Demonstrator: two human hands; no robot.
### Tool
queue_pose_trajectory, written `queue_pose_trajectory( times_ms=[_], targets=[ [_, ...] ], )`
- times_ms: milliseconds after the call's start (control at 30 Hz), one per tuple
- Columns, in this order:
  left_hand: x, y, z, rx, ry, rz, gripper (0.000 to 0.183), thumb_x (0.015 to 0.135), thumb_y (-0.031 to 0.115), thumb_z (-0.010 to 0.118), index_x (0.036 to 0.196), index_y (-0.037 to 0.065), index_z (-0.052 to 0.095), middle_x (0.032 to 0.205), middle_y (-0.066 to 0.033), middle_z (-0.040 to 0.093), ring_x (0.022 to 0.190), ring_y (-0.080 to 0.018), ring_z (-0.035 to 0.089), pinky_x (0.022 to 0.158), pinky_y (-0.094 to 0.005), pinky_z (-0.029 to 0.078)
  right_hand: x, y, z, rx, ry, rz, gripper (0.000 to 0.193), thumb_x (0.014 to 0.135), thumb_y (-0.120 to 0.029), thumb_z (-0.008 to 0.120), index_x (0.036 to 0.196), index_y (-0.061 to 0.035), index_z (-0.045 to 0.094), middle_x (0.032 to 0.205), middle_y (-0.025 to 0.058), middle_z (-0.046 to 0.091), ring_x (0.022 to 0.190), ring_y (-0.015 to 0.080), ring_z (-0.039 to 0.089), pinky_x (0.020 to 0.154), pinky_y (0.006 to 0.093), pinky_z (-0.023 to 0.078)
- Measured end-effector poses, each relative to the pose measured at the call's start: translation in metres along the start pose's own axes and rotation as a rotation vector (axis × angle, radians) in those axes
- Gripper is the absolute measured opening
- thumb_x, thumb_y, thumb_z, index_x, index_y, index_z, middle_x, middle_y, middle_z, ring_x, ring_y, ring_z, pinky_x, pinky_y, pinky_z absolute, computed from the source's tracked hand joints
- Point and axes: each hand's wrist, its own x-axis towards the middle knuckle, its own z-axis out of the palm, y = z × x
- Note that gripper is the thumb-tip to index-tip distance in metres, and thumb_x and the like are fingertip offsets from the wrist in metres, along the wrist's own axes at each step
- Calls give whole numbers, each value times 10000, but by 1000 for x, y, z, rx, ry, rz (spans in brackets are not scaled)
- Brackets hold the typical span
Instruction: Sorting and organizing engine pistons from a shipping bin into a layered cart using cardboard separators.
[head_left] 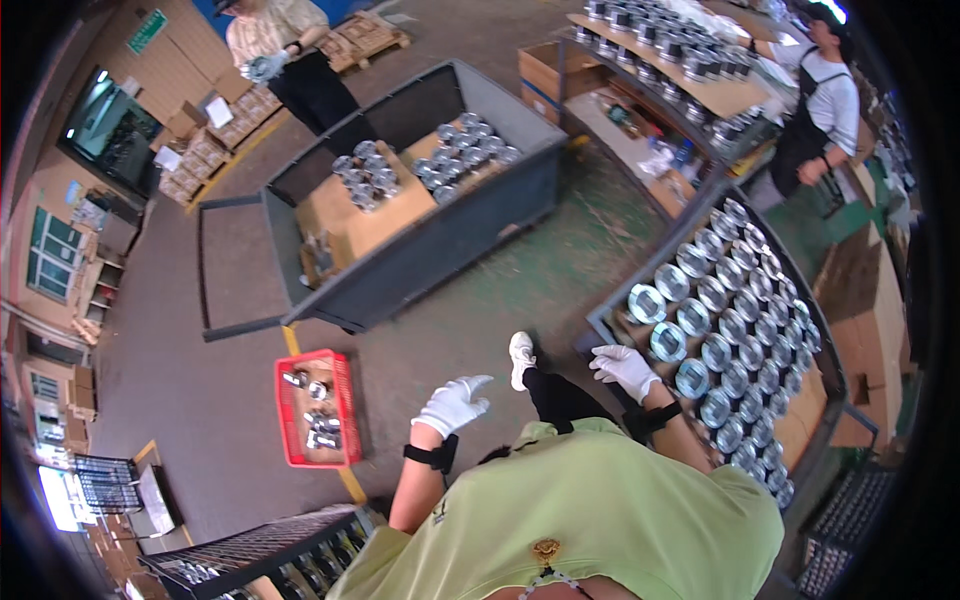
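Note:
My left hand [452,405], in a white glove, hangs over the floor in front of me with its fingers stretched out and nothing in it. My right hand [624,371], gloved too, is beside the near left corner of a grey-rimmed cart [592,322], fingers apart and holding nothing I can see; whether it touches the rim I cannot tell. Rows of shiny round metal parts [715,352] stand close together on a brown board [806,408] in this cart.
A deep grey cart [440,248] with groups of metal parts stands ahead. A red basket [283,412] with loose parts sits on the floor to the left. Two people, one at the far left [285,50] and one at the right [830,105], stand near carts. A dark rack [260,555] is behind on the left.

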Motion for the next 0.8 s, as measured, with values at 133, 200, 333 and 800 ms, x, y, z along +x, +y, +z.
queue_pose_trajectory(
  times_ms=[133,200,333,800],
  targets=[
    [18,-60,-49,53,68,-203,494,802,320,610,1259,137,567,1171,-192,617,1074,-359,590,929,-448,470,127,-50,37,-207,-51,-106,284,893,-81,605,1166,-3,608,934,76,678,718,120,621,666,270,508],
    [25,-93,-82,111,39,-328,495,800,339,616,1262,166,569,1134,-213,627,1034,-368,608,909,-460,480,192,-76,62,-401,1,-154,282,863,-98,636,1125,8,640,875,89,692,684,108,625,681,273,516],
    [43,-123,-172,145,233,-306,458,798,319,636,1221,148,591,1079,-201,648,984,-368,623,861,-455,499,265,-173,149,-856,-101,-303,382,837,-280,549,1121,-46,652,1109,173,652,1051,334,613,922,382,485],
    [242,-358,-404,10,21,-300,501,792,344,621,1250,143,586,1093,-220,642,1028,-370,607,897,-441,478,465,-307,316,-1384,-539,-488,322,854,-255,503,1089,-99,658,1012,143,665,963,318,628,864,431,494]
  ],
)
